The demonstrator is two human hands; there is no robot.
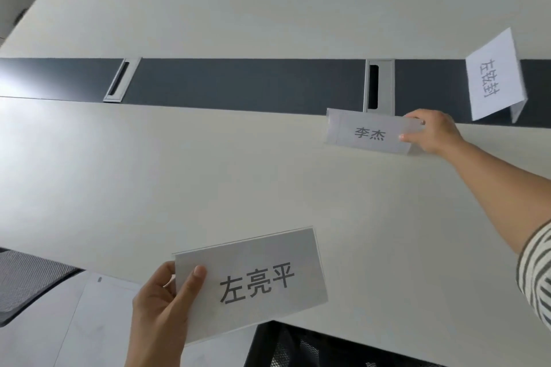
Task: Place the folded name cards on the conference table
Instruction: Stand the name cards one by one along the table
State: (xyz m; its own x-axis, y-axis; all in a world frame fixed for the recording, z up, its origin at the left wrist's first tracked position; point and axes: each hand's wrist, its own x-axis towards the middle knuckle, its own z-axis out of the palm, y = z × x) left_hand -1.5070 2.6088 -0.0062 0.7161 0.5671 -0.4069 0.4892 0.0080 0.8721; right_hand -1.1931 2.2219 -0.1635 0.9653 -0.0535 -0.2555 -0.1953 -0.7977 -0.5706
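Our left hand [161, 301] pinches the next card [253, 283], held ready; our right hand [432, 134] grips another card [369, 132], seating it on the surface [179, 173].

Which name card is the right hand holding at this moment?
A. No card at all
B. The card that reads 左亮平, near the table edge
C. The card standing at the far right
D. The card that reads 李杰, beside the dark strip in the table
D: the right hand grips the end of the 李杰 card, which rests on the table beside the dark strip.
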